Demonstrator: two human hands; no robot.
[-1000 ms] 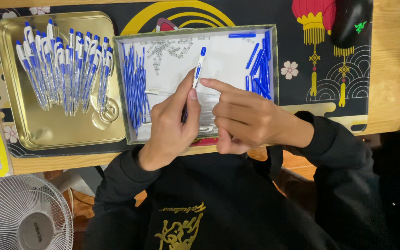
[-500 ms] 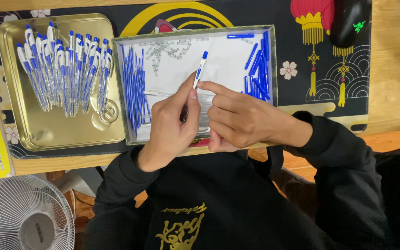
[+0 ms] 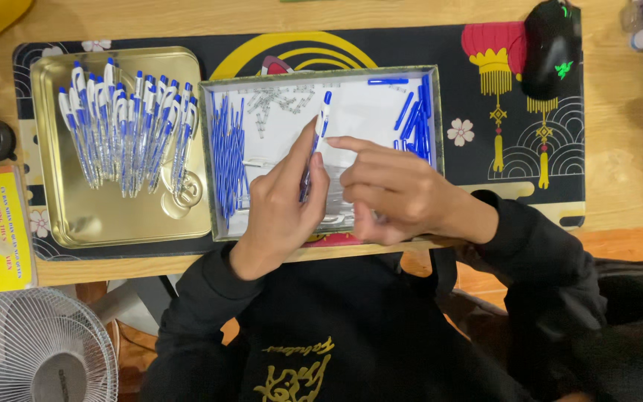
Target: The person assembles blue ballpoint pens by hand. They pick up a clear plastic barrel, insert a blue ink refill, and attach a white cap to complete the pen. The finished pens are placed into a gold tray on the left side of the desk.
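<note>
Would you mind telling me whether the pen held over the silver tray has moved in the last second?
No. The pen keeps its blue cap by the same spot of the silver tray, near its far rim.

free: bare white floor mid-tray (image 3: 366, 119) | blocked: refills (image 3: 228, 160) left, caps (image 3: 414, 119) right (clips (image 3: 273, 100) scattered top)

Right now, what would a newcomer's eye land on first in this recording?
Both hands meet over the grey tray at centre: the left hand holds a white and blue pen upright-ish, the right hand touching it. Left of that, a gold tray carries a fan of finished pens. Loose blue refills and blue caps lie along the grey tray's sides.
</note>
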